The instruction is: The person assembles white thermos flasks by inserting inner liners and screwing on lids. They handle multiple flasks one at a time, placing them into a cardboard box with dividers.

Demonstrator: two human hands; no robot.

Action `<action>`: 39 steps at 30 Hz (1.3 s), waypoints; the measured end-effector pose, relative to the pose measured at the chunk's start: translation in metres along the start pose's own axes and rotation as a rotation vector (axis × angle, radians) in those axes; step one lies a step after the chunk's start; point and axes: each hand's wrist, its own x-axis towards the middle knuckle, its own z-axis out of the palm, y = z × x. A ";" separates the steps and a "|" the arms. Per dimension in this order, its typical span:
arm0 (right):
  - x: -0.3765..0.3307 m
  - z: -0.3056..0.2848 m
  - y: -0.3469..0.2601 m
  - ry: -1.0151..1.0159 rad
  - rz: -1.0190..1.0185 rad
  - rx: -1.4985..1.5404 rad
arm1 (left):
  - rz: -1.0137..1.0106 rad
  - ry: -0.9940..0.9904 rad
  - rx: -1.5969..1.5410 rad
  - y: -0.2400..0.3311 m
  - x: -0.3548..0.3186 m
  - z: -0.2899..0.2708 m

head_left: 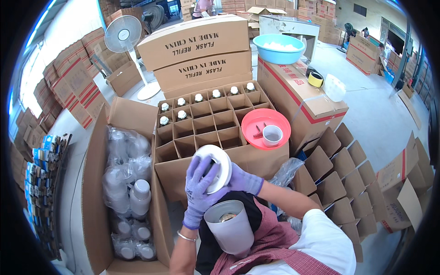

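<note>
Both my hands wear purple knit gloves and hold one round white plastic piece [223,158], raised and tilted in front of my chest. It looks like a ring-shaped base or lid; its exact kind is unclear. My left hand [200,185] has its fingers closed over the near-left side and the opening. My right hand [243,179] grips it from the right, most of its fingers hidden behind it. Just below, a whitish cylindrical flask body [233,236] rests in my lap, its open end up, with something shiny and gold-coloured inside.
Ahead stands a divided carton [185,145] with several white-capped flasks in its far cells. On it sits a pink basin [247,130] with a small cup. An open box [96,192] of bagged white bottles is at left; cardboard dividers [341,211] lie right. A blue basin [275,57] tops another carton.
</note>
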 end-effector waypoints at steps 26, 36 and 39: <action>-0.079 -0.003 0.052 -0.281 -0.135 -1.617 | -0.314 -0.591 -0.372 0.035 -0.107 -0.036; -0.160 0.001 0.006 -0.248 -0.188 -1.571 | -0.955 0.154 -1.063 0.045 -0.161 0.018; -0.223 0.003 -0.007 -0.135 -0.118 -1.456 | -1.188 -0.252 -0.802 0.052 -0.207 0.041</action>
